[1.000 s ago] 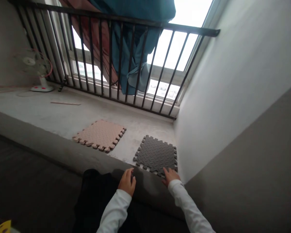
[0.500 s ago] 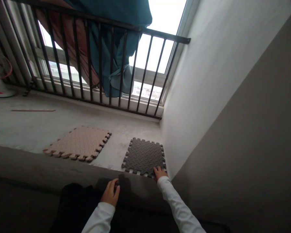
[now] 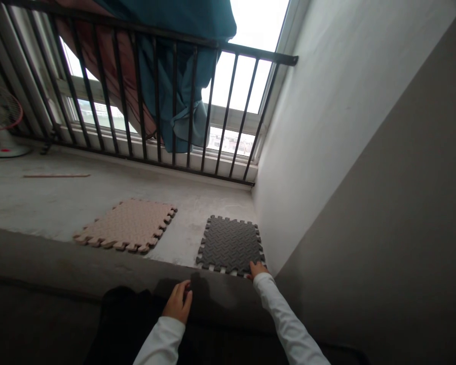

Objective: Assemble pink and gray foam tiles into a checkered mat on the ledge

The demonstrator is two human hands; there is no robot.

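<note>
Sliding a touch to the right, the whole scene drifts across the view, and the person's right hand (image 3: 259,269) stays with the near corner of the dark grey interlocking foam mat (image 3: 230,246)! Those right fingers (image 3: 256,268) are open and stretched out, tips on the mat's toothed near edge, touching it but not gripping it. Over on the left, the left hand (image 3: 178,302) hangs back above the grey painted ledge (image 3: 79,256), well apart from the mat, its fingers (image 3: 182,291) curled inward. Is something tucked in there? A dark patch sits by the fingertips, but from here I cannot tell whether they hold anything.

The dark mat lies flat on the rough concrete sill (image 3: 197,200), tucked just beside the white wall (image 3: 327,126). To its left, a little apart, sits a beige interlocking foam mat (image 3: 125,225), also flat. White long sleeves (image 3: 285,324) run up both arms. Farther back, a black metal railing (image 3: 137,30) crosses in front of the window, with a teal curtain (image 3: 178,86) bunched behind its bars. A thin wooden strip (image 3: 57,176) lies on the concrete, and a white desk fan (image 3: 0,121) stands at the far left.
</note>
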